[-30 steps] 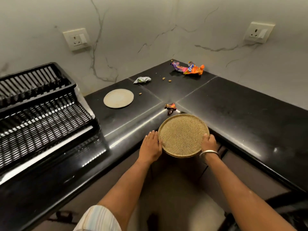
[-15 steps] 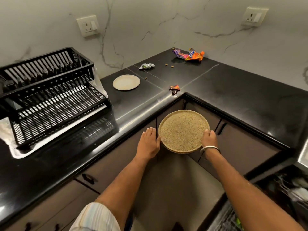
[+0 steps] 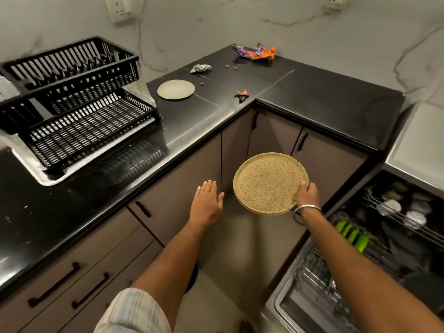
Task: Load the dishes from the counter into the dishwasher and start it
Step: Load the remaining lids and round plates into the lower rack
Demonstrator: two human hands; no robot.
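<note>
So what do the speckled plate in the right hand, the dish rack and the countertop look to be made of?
Speckled plate: matte tan with a grainy fleck, perhaps husk-fibre composite or melamine; hard to say. Dish rack: black moulded plastic, judging by its thick uniform slats. Countertop: polished black stone, likely granite, glossy with reflections and slab joints. The right hand grips the plate's rim.

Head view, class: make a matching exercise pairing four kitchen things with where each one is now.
Things:
1. speckled plate
2. small plate
3. dish rack
4. orange wrapper

Places:
A. far corner of the counter
B. gripped by the right hand
C. flat on the counter beside the rack
D. left end of the counter

Pairs: 1-B, 2-C, 3-D, 4-A
</note>
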